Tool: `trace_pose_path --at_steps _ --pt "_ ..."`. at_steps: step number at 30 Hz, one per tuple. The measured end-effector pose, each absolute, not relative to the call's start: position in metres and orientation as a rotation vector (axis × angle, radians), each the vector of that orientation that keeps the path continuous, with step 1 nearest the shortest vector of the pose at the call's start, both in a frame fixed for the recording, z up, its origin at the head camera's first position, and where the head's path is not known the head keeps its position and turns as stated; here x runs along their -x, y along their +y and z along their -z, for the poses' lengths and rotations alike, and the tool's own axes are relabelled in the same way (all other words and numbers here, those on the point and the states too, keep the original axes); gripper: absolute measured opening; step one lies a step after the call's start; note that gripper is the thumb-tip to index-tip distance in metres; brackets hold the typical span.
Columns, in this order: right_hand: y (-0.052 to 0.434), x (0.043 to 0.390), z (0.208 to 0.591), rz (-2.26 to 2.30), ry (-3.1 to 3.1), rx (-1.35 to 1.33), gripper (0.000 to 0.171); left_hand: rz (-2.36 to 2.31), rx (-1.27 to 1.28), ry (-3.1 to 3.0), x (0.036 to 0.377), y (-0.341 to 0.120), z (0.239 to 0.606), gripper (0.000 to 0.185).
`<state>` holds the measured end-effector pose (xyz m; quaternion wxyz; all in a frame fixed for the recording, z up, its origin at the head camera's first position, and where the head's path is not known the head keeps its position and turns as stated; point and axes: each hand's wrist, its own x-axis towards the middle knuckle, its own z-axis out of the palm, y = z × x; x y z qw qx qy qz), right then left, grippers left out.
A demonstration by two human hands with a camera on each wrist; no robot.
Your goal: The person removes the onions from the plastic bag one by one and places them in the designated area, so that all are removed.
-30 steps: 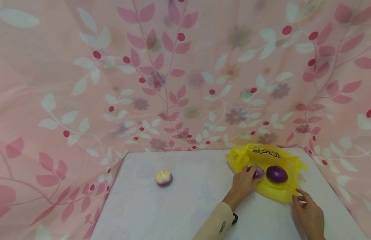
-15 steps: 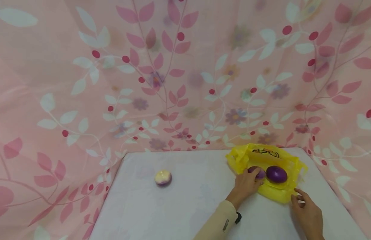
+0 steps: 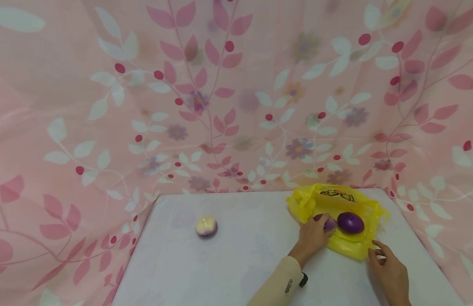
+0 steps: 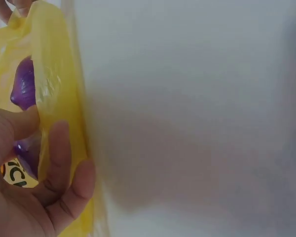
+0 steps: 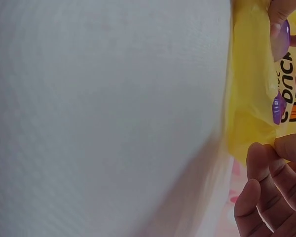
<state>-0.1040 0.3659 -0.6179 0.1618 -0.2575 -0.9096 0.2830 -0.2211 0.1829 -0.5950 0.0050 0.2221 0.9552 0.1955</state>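
Observation:
My left hand (image 3: 313, 239) grips a purple onion (image 3: 330, 224) inside the mouth of a yellow plastic bag (image 3: 347, 250). A finger lies over the onion and covers part of it. Some of the left fingers (image 4: 59, 148) lie against the outside of the bag's near edge in the left wrist view. To the right, a second, darker purple onion (image 3: 350, 222) rests in the bag, untouched. My right hand (image 3: 391, 272) pinches the bag's near right corner between thumb and fingers; the right wrist view shows those fingertips (image 5: 259, 155) on the yellow plastic.
A cream-topped, purple-bottomed round vegetable (image 3: 206, 227) sits alone on the left of the white table (image 3: 221, 272). Behind the table hangs a pink curtain (image 3: 236, 106) with a leaf and flower pattern. The bag lies near the table's back right corner.
My left fingers have shifted slightly on the onion, showing more of its top than a second ago. The right hand keeps its pinch on the bag. The whole view has drifted a little.

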Motion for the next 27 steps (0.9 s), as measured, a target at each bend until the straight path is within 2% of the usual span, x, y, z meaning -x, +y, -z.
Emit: trace_pose_path --at_steps 11,27 --pt "0.366 0.104 0.617 -0.796 -2.597 0.729 0.037 -0.627 -0.816 2.999 0.218 0.167 0.595 0.049" --pt "0.365 0.102 0.615 -0.807 -2.583 0.745 0.037 -0.531 -1.132 3.055 0.215 0.128 0.573 0.053"
